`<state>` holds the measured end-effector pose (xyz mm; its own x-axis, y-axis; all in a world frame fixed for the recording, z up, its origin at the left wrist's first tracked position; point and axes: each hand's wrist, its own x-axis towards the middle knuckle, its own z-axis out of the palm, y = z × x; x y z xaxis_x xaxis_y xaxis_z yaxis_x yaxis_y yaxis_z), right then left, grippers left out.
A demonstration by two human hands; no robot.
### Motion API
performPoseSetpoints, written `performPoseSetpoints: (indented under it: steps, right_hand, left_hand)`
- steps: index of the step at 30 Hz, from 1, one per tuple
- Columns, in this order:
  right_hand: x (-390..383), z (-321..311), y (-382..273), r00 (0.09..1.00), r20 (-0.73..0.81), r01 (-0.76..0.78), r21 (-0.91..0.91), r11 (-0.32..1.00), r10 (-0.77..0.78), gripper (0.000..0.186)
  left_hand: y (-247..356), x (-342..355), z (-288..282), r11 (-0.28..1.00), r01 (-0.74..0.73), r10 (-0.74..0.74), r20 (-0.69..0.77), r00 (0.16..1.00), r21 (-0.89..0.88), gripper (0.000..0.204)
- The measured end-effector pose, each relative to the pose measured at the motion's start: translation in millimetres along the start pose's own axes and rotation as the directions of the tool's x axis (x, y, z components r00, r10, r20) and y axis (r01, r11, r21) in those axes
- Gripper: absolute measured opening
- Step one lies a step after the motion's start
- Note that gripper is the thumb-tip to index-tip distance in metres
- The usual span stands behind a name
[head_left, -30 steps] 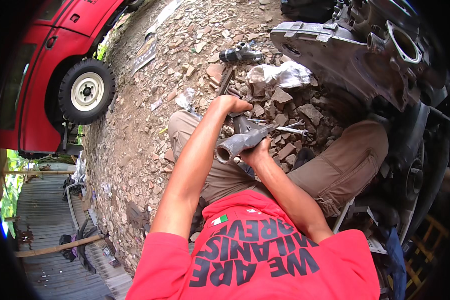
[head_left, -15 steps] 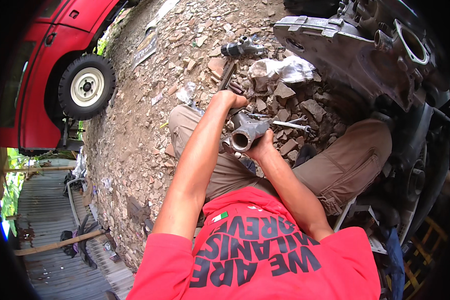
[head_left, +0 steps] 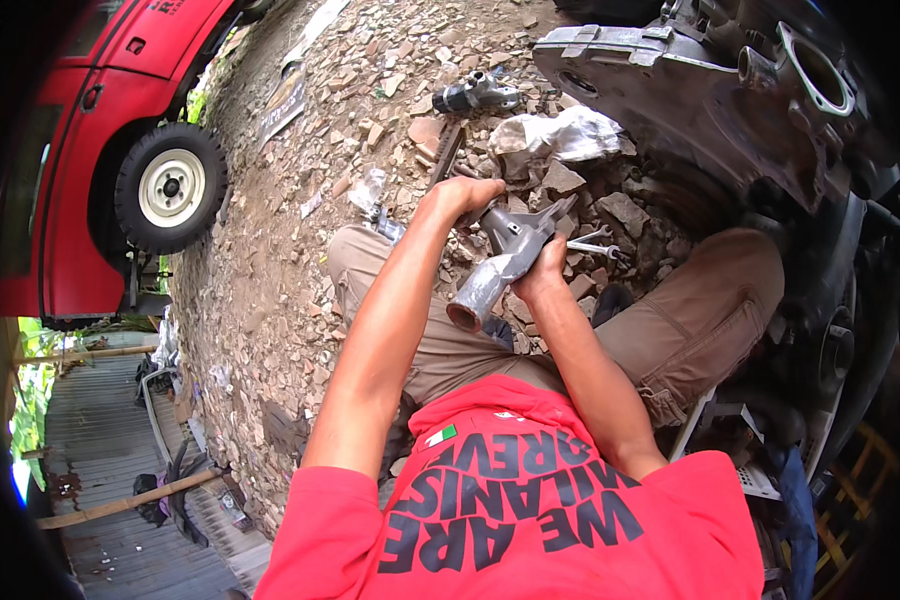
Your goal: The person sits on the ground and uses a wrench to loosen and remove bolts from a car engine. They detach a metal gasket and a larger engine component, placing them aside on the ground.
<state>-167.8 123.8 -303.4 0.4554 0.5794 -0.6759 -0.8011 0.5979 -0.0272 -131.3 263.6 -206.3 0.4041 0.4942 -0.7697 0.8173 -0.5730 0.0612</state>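
Note:
A grey cast-metal pipe fitting [head_left: 508, 258] is held above the ground between my legs. One round tubular end points down toward me, and a pointed arm sticks out on its far right side. My right hand [head_left: 542, 268] is closed round its right side. My left hand [head_left: 467, 193] is closed at its far left end; the fingertips are hidden beneath. Several metal wrenches [head_left: 598, 244] lie on the rubble just right of the fitting. Beyond my left hand lies a long dark metal bar [head_left: 447, 150].
Broken stone and tile rubble [head_left: 270, 260] covers the ground. Farther off lie another metal part [head_left: 478, 93] and a crumpled white plastic bag [head_left: 570, 135]. A large metal engine casing [head_left: 700, 110] stands at the right. A red vehicle [head_left: 70, 150] with a cream wheel is at the left.
The fitting has turned in my hands: its tubular end, which faced me, now tips down toward my lap, and its pointed arm has swung out to the far right. Both hands stay on it.

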Motion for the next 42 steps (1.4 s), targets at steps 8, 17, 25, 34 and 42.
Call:
performPoseSetpoints:
  steps: [8, 17, 25, 34, 42]
  right_hand:
    - [8, 11, -27, 0.957, 0.123, 0.271, -0.038, 0.962, -0.264, 0.057]
    - [14, -2, -3, 0.967, 0.204, 0.162, -0.016, 0.987, -0.155, 0.067]
    - [18, -10, 2, 0.908, 0.387, 0.112, 0.143, 0.983, -0.16, 0.055]
    - [35, -30, 10, 0.856, 0.475, 0.048, 0.321, 0.946, -0.204, 0.052]
    - [28, -13, -33, 0.783, 0.503, 0.237, 0.303, 0.923, -0.366, 0.058]
  left_hand:
    - [8, -9, -8, 0.98, -0.165, 0.137, -0.223, 0.965, -0.113, 0.073]
    - [-15, -12, -4, 0.985, -0.151, 0.118, -0.319, 0.94, -0.081, 0.08]
    - [15, -42, -9, 0.958, -0.215, 0.276, -0.415, 0.867, 0.188, 0.078]
    - [41, -66, 9, 0.906, -0.229, 0.39, -0.49, 0.779, 0.357, 0.07]
    - [33, -62, 17, 0.897, -0.413, 0.419, -0.597, 0.684, 0.157, 0.078]
